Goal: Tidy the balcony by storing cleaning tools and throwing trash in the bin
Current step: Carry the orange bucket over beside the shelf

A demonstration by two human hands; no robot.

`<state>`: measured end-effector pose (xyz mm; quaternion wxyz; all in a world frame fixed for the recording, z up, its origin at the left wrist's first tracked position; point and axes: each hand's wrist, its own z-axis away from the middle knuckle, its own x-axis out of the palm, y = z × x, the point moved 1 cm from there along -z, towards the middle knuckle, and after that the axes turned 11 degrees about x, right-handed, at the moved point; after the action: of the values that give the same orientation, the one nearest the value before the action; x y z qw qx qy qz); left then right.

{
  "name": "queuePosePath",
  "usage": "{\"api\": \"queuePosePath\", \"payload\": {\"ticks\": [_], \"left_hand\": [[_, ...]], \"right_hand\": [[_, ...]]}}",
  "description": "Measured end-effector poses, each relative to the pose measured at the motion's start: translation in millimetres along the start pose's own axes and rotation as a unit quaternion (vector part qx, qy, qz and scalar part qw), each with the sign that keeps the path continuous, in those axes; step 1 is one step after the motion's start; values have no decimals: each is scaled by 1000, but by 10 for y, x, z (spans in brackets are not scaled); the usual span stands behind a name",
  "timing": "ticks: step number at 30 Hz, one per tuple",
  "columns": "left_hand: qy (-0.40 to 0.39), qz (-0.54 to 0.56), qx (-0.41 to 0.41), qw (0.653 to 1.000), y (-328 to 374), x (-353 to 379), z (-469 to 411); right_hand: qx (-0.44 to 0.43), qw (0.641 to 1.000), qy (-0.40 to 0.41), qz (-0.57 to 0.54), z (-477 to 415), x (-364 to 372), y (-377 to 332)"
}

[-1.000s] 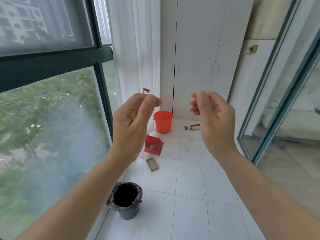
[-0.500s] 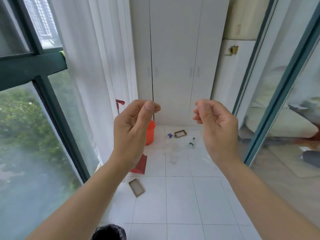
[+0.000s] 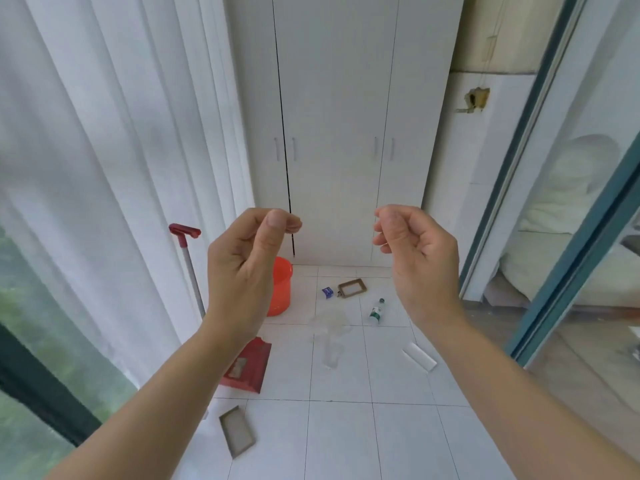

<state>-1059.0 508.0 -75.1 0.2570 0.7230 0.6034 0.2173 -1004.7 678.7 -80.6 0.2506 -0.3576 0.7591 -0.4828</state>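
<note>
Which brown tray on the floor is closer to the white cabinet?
The brown tray beside the blue wrapper; the other tray lies nearer, by the red dustpan.

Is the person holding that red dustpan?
No, the dustpan sits on the floor by the curtain, while the left hand and right hand hold nothing.
</note>
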Motion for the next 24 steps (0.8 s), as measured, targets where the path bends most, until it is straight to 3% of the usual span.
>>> {"api": "queuePosePath", "payload": {"ticks": [24], "left_hand": [[62,-27,-21,997,-3522,760,-2505]], "right_hand": [[6,995,-98,14,-3916,1561,1906]]}}
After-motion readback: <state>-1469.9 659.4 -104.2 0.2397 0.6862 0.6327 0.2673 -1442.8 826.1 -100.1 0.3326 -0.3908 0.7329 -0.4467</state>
